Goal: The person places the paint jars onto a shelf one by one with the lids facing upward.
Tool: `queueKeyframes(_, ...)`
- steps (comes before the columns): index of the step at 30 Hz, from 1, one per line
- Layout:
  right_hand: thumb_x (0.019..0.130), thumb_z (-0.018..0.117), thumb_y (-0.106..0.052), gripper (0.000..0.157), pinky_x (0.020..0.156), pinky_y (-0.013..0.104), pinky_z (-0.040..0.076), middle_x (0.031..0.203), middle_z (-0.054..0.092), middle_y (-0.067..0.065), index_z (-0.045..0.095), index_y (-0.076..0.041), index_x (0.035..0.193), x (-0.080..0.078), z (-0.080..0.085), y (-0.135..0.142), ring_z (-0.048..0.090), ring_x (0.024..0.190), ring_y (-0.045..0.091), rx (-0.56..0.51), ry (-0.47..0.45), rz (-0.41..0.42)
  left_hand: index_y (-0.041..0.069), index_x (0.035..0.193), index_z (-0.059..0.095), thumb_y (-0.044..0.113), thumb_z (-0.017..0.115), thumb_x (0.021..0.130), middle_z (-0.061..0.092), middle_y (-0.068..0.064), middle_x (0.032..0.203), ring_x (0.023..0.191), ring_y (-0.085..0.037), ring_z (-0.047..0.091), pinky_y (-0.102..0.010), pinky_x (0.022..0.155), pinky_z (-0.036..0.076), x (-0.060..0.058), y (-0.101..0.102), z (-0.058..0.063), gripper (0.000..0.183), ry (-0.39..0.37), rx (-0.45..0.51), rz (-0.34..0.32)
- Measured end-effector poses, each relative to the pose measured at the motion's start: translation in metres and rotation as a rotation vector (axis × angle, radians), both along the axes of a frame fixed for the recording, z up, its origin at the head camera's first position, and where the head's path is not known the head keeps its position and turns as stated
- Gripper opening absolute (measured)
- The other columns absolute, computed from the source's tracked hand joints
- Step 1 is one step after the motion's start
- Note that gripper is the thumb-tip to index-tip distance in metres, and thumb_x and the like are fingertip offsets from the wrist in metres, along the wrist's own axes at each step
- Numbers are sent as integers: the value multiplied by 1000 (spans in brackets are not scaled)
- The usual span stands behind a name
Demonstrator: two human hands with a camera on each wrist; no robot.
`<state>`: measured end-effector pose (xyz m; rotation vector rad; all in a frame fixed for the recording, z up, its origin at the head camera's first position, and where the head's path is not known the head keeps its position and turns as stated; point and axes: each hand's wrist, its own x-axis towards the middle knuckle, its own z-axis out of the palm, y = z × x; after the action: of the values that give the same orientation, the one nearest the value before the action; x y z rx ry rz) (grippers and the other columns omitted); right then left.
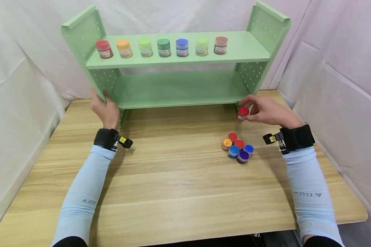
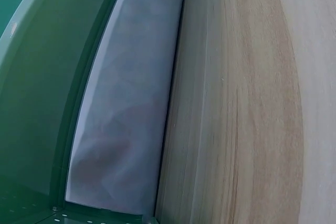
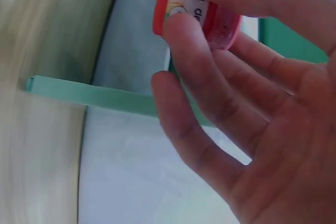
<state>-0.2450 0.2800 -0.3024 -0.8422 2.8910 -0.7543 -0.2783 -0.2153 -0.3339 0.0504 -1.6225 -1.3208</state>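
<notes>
Wooden worktop (image 1: 160,192) with six small jars (image 1: 239,144) clustered toward the right: two red, one orange, three blue. Beyond them, the right hand (image 1: 267,111) has its grip pinching one red jar (image 1: 242,114) near the lower right corner of a two-tier green shelf (image 1: 185,87). The left hand's (image 1: 106,111) grip clasps its left side panel (image 1: 80,36). Seven jars (image 1: 164,48) line the upper tier (image 1: 247,46): two red, one orange, two light green, one dark green, one blue.
</notes>
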Motion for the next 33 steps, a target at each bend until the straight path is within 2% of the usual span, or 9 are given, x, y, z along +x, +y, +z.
queueKeyframes(3,82,73,-16,37,58,28,51,93,65,2,59,-8,115,1,8,-1,62,72,13,0,76,-27,6,126,59,-7,49,94,62,-6,121,112,-11,56,-23,93,42,-3,-2,-3,36,-5,-4,12)
queueKeyframes(7,82,73,-15,37,53,28,48,88,65,3,59,-6,115,-3,20,-7,61,69,13,8,204,-67,9,127,59,-6,48,95,62,-3,122,112,-10,55,-23,93,42,-6,-2,0,37,-5,0,6)
queueKeyframes(10,82,72,-15,39,54,30,47,91,64,5,58,-5,117,-8,30,-14,60,68,16,36,254,-100,9,127,59,-5,48,95,62,-4,122,113,-10,55,-24,94,41,-2,1,3,36,-1,3,-5)
queueKeyframes(14,83,71,-18,34,58,33,46,94,63,8,62,-3,112,-16,39,-27,56,67,20,101,295,-107,9,126,60,-6,48,95,62,-4,121,113,-11,55,-24,94,42,0,0,1,36,-8,6,-2)
queueKeyframes(18,83,72,-19,28,67,35,45,90,63,10,66,0,102,-27,46,-38,55,75,25,149,339,-101,9,126,59,-5,48,95,62,-3,122,113,-11,55,-23,93,42,-3,-3,-3,36,-16,3,-1)
queueKeyframes(22,83,72,-15,25,68,36,47,90,64,13,66,2,100,-35,51,-45,58,77,26,168,311,-130,9,127,59,-4,47,96,62,-3,123,113,-11,55,-23,93,42,-6,-5,-8,36,-23,-3,-1)
queueKeyframes(28,85,71,-14,25,46,32,48,86,62,13,63,1,103,-39,58,-50,57,53,21,216,245,-157,9,127,59,-5,48,95,62,-3,122,113,-10,55,-23,93,42,-2,-2,-5,36,-19,1,5)
queueKeyframes(31,86,69,-12,19,45,32,47,81,58,12,61,0,98,-39,59,-53,56,51,22,254,237,-170,9,127,59,-5,48,95,62,-3,122,112,-10,55,-24,94,42,0,0,-2,36,-17,9,5)
queueKeyframes(33,87,67,-11,14,48,33,46,78,55,12,60,0,93,-39,59,-55,55,56,24,289,243,-179,8,126,59,-5,48,95,62,-4,121,113,-11,56,-24,94,42,2,1,-1,36,-15,9,5)
